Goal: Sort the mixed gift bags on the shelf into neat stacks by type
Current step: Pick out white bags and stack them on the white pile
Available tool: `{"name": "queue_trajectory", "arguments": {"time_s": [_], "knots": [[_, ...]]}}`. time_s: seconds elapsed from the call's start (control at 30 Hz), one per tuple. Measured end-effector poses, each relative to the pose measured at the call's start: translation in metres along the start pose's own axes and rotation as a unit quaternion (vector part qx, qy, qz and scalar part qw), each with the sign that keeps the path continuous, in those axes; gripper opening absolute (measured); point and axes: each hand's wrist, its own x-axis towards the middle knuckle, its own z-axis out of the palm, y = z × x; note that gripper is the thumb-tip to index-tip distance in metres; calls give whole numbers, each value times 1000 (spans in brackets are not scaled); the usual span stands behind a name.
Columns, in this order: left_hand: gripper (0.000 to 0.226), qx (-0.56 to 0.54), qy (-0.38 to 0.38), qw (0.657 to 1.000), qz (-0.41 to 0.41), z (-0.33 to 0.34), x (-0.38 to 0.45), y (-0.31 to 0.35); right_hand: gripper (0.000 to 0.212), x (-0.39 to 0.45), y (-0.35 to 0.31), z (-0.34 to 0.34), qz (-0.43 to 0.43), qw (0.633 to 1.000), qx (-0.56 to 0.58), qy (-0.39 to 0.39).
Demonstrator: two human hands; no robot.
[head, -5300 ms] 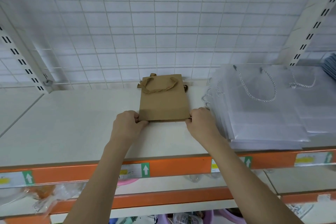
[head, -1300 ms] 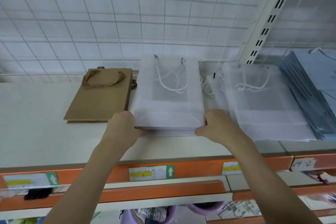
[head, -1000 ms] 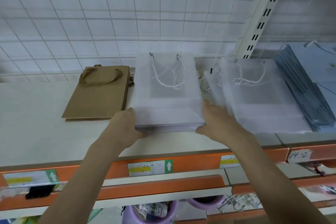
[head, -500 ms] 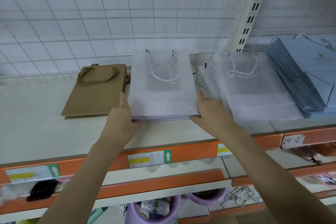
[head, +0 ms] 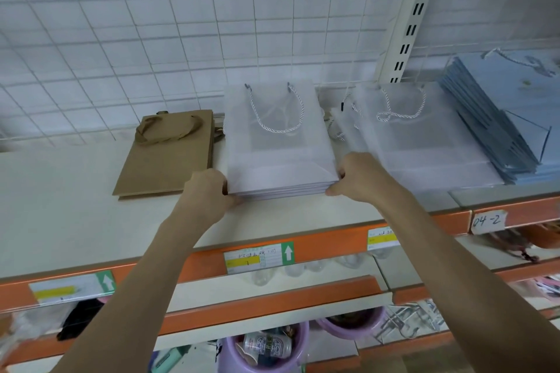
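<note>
Grip: left hand [head: 206, 191] with fingers curled round the near-left corner of the stack of frosted translucent white gift bags with silver-white rope handles [head: 280, 157]; right hand [head: 359, 180] with fingers curled against the stack's near-right corner, thumb along the near edge. Both hands hold the stack between them.

Location: stack lies flat on the cream shelf board [head: 60, 221], handles toward the far side, edges roughly squared, several bags deep.

Left, just beside it: flat brown kraft-paper gift bags with twisted paper handles [head: 168, 154], a short stack, its right edge close to or touching the frosted stack; which, cannot be told.

Right, just beside the right hand: second pile of frosted translucent gift bags [head: 424, 145], fanned and less even, rope handle looped on top.

Far right: slanted stack of pale blue paper gift bags [head: 509, 118], overlapping the fanned pile's right edge.

Behind: white wire grid back panel [head: 181, 24] and slotted white upright post [head: 412, 15].

Near edge: orange shelf rail [head: 333, 244] bearing a price label with yellow band and green arrow [head: 259, 257] and a handwritten tag reading "04-2" [head: 488, 221].

Below: lilac plastic tubs [head: 266, 348] on a lower shelf.
</note>
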Motion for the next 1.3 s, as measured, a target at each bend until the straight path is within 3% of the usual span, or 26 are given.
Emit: {"name": "queue_trajectory", "arguments": {"time_s": [0.3,0.5,0.77,0.93,1.0,1.07,1.13,1.2,1.27,1.3], "knots": [[46,-9,-48,999,-2,-14,3,-4,39,-2,-1,-2,5,998,-56,9],[34,-33,-82,995,51,-11,6,-12,36,1,-4,-2,14,997,-69,-10],[45,-103,-105,988,42,-12,8,-19,35,6,-3,-5,41,997,-60,-40],[17,-69,-176,982,22,-30,15,-17,26,6,-8,-18,51,995,-54,-72],[21,-73,-184,980,-1,-37,20,-14,20,8,-10,-27,46,997,-49,-45],[27,-131,-155,979,-36,-40,29,-13,27,13,-7,-32,53,998,-27,-7],[22,-170,-95,978,-72,-41,42,-11,14,20,-7,-34,55,998,-24,34],[18,-208,-33,972,-105,-41,55,-2,15,30,-9,-33,50,998,-13,31],[28,-306,1,941,-147,-38,65,8,22,40,-12,-29,46,999,-2,6],[28,-388,2,906,-171,-36,72,12,24,45,-11,-26,51,999,3,-8]]}}
